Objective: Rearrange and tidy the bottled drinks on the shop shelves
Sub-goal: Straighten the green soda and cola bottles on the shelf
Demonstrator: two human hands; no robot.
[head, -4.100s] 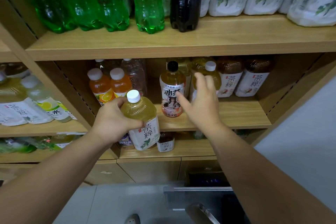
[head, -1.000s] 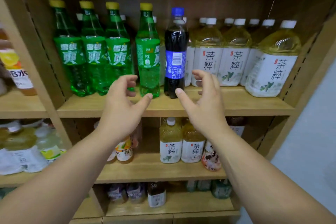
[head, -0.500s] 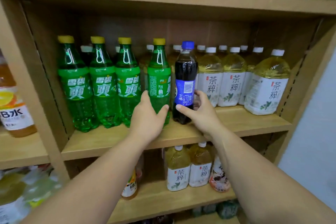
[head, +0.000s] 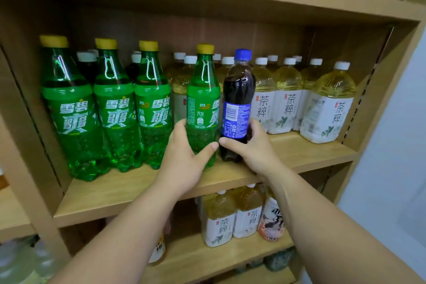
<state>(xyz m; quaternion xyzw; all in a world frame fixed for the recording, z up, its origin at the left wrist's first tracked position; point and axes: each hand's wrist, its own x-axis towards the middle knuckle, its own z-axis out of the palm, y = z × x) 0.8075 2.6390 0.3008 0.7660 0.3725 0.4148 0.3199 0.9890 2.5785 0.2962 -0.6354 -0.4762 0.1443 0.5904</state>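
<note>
Hands now closed on bottles, left hand (head: 184,163) gripping green bottle (head: 202,104), right hand (head: 255,147) cola bottle (head: 238,99)

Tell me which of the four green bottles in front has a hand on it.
The rightmost green bottle, beside the dark cola bottle; the left hand grips it.

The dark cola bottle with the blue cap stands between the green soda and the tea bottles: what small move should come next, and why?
Probably lift the dark cola bottle off this shelf with the right hand, which already wraps it. It is the only cola in the front row, standing between the green soda bottle held by the left hand and the tea bottles; dark bottles sit on the shelf above.
</note>
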